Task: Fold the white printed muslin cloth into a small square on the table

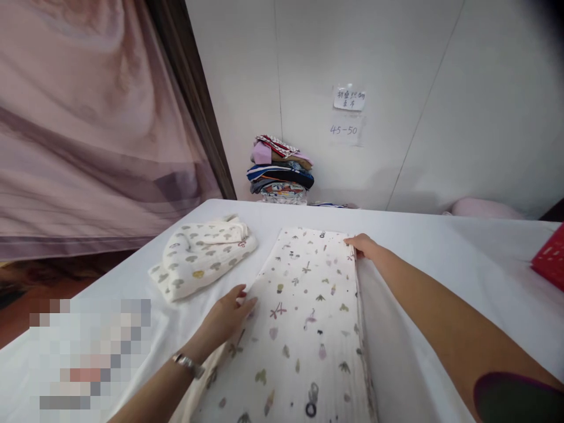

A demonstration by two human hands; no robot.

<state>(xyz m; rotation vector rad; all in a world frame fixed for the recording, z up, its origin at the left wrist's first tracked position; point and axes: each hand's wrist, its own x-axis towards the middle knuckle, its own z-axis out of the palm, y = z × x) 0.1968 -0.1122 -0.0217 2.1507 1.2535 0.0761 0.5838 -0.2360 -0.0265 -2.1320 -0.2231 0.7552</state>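
Observation:
A white cloth (308, 329) printed with small plants and shapes lies folded in a long strip on the table, running from the far side toward me. At its far right corner, my right hand (363, 245) pinches the edge between thumb and fingers. Along the strip's left edge is my left hand (228, 314), its fingers apart and touching the fabric; a metal-banded watch or bracelet is on that wrist. Beyond it to the left rests a second white cloth (202, 255) with grey-green mushroom-like prints, folded into a loose bundle. The near end of the strip runs out of view.
White sheeting covers the table (396, 235). Behind its far edge, a stack of folded fabrics (282, 170) stands against the wall. A red object (550, 258) sits at the right edge. A pink curtain (101, 117) hangs on the left. Something at lower left is pixelated.

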